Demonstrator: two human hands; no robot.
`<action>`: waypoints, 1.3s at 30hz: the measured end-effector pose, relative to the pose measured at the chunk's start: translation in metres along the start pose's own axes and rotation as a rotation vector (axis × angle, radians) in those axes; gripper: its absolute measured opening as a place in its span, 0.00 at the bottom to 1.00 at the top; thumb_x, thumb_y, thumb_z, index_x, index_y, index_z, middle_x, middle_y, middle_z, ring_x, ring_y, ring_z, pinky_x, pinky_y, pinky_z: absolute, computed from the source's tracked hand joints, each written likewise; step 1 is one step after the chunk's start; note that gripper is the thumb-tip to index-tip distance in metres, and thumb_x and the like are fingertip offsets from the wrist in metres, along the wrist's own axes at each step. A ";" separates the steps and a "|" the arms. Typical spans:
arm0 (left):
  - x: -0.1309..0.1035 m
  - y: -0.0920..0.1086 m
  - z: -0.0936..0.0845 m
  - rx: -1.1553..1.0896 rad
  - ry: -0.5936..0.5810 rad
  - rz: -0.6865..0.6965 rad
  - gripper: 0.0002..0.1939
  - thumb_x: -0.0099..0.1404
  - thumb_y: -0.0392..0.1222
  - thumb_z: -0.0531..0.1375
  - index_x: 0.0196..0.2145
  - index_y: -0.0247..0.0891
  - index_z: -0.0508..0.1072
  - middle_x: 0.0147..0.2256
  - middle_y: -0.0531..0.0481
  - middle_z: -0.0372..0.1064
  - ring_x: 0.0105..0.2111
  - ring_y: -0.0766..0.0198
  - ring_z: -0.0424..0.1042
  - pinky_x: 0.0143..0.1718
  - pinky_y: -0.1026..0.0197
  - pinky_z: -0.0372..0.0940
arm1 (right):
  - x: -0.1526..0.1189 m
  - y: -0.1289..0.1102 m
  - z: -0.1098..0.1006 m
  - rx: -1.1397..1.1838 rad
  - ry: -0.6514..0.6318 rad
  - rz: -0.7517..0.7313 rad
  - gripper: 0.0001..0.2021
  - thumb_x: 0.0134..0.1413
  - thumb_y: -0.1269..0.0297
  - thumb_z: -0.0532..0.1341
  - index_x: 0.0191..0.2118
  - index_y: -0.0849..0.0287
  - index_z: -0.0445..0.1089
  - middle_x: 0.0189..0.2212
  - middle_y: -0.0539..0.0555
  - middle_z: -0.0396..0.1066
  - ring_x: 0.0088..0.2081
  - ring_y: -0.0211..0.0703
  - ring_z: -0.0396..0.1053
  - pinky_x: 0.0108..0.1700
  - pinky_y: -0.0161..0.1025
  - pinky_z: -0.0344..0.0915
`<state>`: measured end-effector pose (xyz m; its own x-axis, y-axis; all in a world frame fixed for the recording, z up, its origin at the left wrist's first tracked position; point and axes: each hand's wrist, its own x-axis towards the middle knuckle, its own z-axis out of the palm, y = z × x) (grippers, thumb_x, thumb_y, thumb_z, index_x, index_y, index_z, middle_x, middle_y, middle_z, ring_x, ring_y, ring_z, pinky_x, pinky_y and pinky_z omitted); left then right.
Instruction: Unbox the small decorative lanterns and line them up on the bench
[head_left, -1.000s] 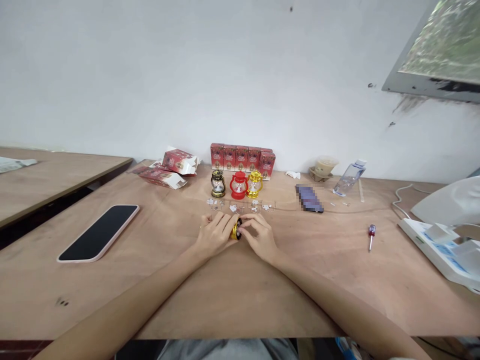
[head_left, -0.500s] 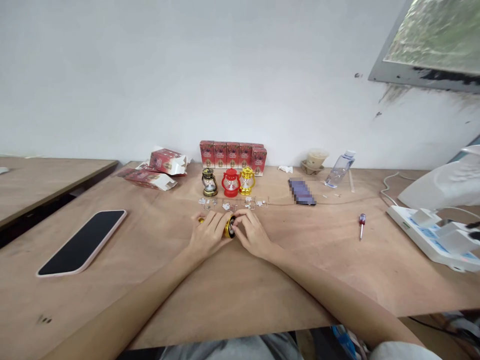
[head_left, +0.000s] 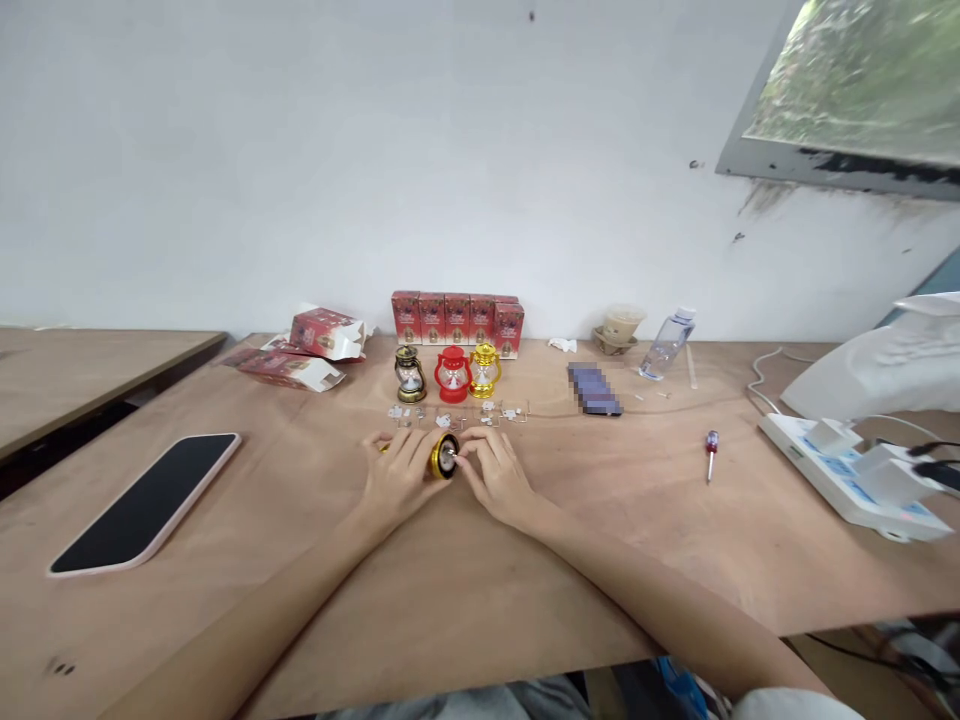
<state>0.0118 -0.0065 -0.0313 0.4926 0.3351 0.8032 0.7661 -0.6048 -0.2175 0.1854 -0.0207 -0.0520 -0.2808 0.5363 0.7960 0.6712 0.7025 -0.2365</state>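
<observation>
My left hand is wrapped around a gold miniature lantern, tipped on its side with its round, dark-lined base facing right. The fingers cover most of its body. At the base opening, my right hand has thumb and fingers pinched together; a small shiny bit shows at the tips, too small to name. Beyond my hands stand a bronze-black lantern, a red lantern and another gold lantern, all upright. Small white and metal parts lie scattered between these lanterns and my hands.
Red boxes stand in a row by the wall, opened boxes left of them. A large phone lies at left. To the right are a pixelated phone, cup, bottle, screwdriver and power strip.
The lantern's base has turned more toward me, showing more of its inside. My right fingertips have drawn slightly back from the opening. The whole view has shifted a little.
</observation>
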 end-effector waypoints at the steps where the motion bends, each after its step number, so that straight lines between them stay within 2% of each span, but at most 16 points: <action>1: 0.000 -0.002 0.001 0.006 0.006 -0.003 0.14 0.61 0.46 0.58 0.43 0.37 0.68 0.34 0.47 0.75 0.33 0.59 0.71 0.37 0.54 0.48 | 0.001 0.004 -0.001 -0.019 0.009 0.013 0.08 0.62 0.66 0.50 0.37 0.61 0.65 0.40 0.60 0.69 0.45 0.43 0.66 0.45 0.40 0.60; 3: -0.001 -0.006 0.003 0.010 0.024 -0.003 0.15 0.60 0.46 0.58 0.42 0.36 0.68 0.32 0.48 0.74 0.32 0.58 0.71 0.37 0.55 0.48 | 0.005 0.018 -0.003 -0.105 0.006 0.083 0.09 0.63 0.65 0.50 0.36 0.60 0.65 0.39 0.59 0.70 0.44 0.43 0.67 0.46 0.40 0.60; 8: -0.002 -0.009 0.008 0.021 0.056 -0.045 0.18 0.57 0.47 0.61 0.43 0.37 0.67 0.32 0.48 0.74 0.31 0.58 0.70 0.38 0.55 0.48 | 0.017 0.071 -0.017 -0.427 -0.173 0.487 0.09 0.61 0.66 0.52 0.36 0.62 0.67 0.36 0.59 0.72 0.41 0.48 0.66 0.46 0.43 0.58; 11: -0.002 -0.007 0.008 0.032 0.047 -0.046 0.19 0.57 0.47 0.62 0.44 0.37 0.67 0.33 0.47 0.74 0.31 0.58 0.70 0.38 0.56 0.48 | 0.023 0.094 -0.020 -0.455 -0.179 0.559 0.09 0.59 0.71 0.52 0.36 0.65 0.69 0.35 0.64 0.72 0.42 0.54 0.65 0.46 0.47 0.57; 14: -0.003 -0.006 0.009 0.029 0.030 -0.032 0.19 0.57 0.48 0.61 0.43 0.36 0.67 0.32 0.47 0.73 0.32 0.57 0.70 0.38 0.56 0.48 | 0.025 0.097 -0.020 -0.449 -0.188 0.583 0.10 0.58 0.72 0.51 0.36 0.67 0.69 0.37 0.66 0.72 0.44 0.56 0.64 0.48 0.49 0.56; 17: -0.004 -0.006 0.010 0.029 0.012 -0.033 0.19 0.57 0.48 0.61 0.43 0.36 0.67 0.32 0.47 0.73 0.32 0.57 0.70 0.38 0.55 0.48 | 0.016 0.072 -0.025 -0.360 -0.154 0.566 0.12 0.61 0.67 0.50 0.42 0.66 0.68 0.42 0.64 0.70 0.47 0.53 0.63 0.51 0.47 0.57; 19: -0.006 -0.006 0.011 0.032 0.010 -0.039 0.19 0.57 0.49 0.61 0.43 0.35 0.67 0.33 0.46 0.73 0.33 0.56 0.70 0.38 0.55 0.48 | 0.002 0.042 -0.033 -0.153 -0.125 0.498 0.13 0.62 0.62 0.50 0.45 0.63 0.66 0.44 0.61 0.69 0.48 0.49 0.64 0.52 0.45 0.59; 20: -0.006 -0.006 0.011 0.031 0.004 -0.042 0.20 0.57 0.50 0.61 0.43 0.35 0.67 0.33 0.45 0.73 0.33 0.56 0.70 0.39 0.55 0.48 | -0.007 0.026 -0.038 -0.025 -0.159 0.439 0.14 0.62 0.60 0.50 0.47 0.61 0.65 0.46 0.59 0.68 0.50 0.48 0.63 0.54 0.45 0.59; 22: -0.008 -0.005 0.012 0.021 -0.015 -0.060 0.21 0.57 0.52 0.60 0.44 0.35 0.67 0.34 0.44 0.73 0.34 0.55 0.70 0.39 0.55 0.47 | -0.024 -0.005 -0.049 0.186 -0.314 0.362 0.15 0.63 0.59 0.50 0.51 0.57 0.62 0.52 0.57 0.64 0.55 0.44 0.61 0.57 0.45 0.57; 26: -0.009 -0.004 0.013 -0.018 -0.088 -0.116 0.21 0.58 0.53 0.59 0.44 0.36 0.68 0.36 0.44 0.73 0.36 0.55 0.69 0.41 0.54 0.47 | -0.045 -0.042 -0.073 0.311 -0.626 0.236 0.19 0.63 0.57 0.50 0.57 0.55 0.59 0.57 0.57 0.61 0.62 0.46 0.53 0.63 0.52 0.50; 28: -0.009 -0.004 0.013 -0.040 -0.109 -0.126 0.21 0.59 0.53 0.59 0.45 0.36 0.68 0.36 0.44 0.73 0.36 0.55 0.69 0.41 0.54 0.46 | -0.051 -0.053 -0.083 0.316 -0.683 0.159 0.20 0.62 0.57 0.52 0.57 0.56 0.59 0.59 0.59 0.59 0.63 0.47 0.51 0.63 0.53 0.49; 31: -0.011 -0.004 0.013 -0.062 -0.108 -0.126 0.21 0.59 0.52 0.59 0.46 0.36 0.68 0.37 0.44 0.73 0.37 0.55 0.69 0.41 0.54 0.46 | -0.068 -0.074 -0.092 0.354 -0.622 0.055 0.19 0.60 0.58 0.53 0.54 0.60 0.62 0.57 0.61 0.61 0.62 0.46 0.54 0.61 0.49 0.55; 32: -0.011 -0.003 0.013 -0.066 -0.114 -0.128 0.21 0.59 0.52 0.59 0.46 0.36 0.68 0.37 0.44 0.73 0.37 0.55 0.69 0.41 0.54 0.46 | -0.077 -0.082 -0.092 0.382 -0.596 -0.015 0.18 0.60 0.60 0.53 0.53 0.62 0.64 0.55 0.61 0.64 0.61 0.45 0.55 0.61 0.47 0.56; 35: -0.010 -0.002 0.013 -0.072 -0.141 -0.136 0.21 0.58 0.51 0.59 0.46 0.36 0.68 0.38 0.44 0.73 0.38 0.55 0.68 0.41 0.54 0.46 | -0.115 -0.102 -0.076 0.495 -0.602 -0.382 0.14 0.60 0.68 0.51 0.49 0.61 0.67 0.51 0.55 0.70 0.59 0.37 0.59 0.61 0.35 0.57; 37: -0.009 -0.001 0.013 -0.078 -0.149 -0.134 0.21 0.58 0.50 0.59 0.46 0.36 0.68 0.37 0.44 0.73 0.37 0.55 0.68 0.40 0.54 0.46 | -0.139 -0.107 -0.055 0.440 -0.554 -0.443 0.14 0.59 0.70 0.52 0.48 0.60 0.68 0.50 0.54 0.70 0.57 0.39 0.62 0.60 0.33 0.59; 39: -0.008 -0.001 0.012 -0.088 -0.143 -0.123 0.21 0.58 0.49 0.60 0.46 0.36 0.68 0.37 0.45 0.73 0.37 0.55 0.68 0.40 0.54 0.47 | -0.155 -0.106 -0.033 0.388 -0.618 -0.463 0.15 0.57 0.68 0.54 0.50 0.61 0.67 0.52 0.55 0.69 0.55 0.42 0.65 0.57 0.34 0.63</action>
<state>0.0117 -0.0002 -0.0441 0.4559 0.5053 0.7327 0.7882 -0.6116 -0.0687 0.1802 -0.1936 -0.1315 -0.8663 0.2360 0.4403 0.1469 0.9628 -0.2269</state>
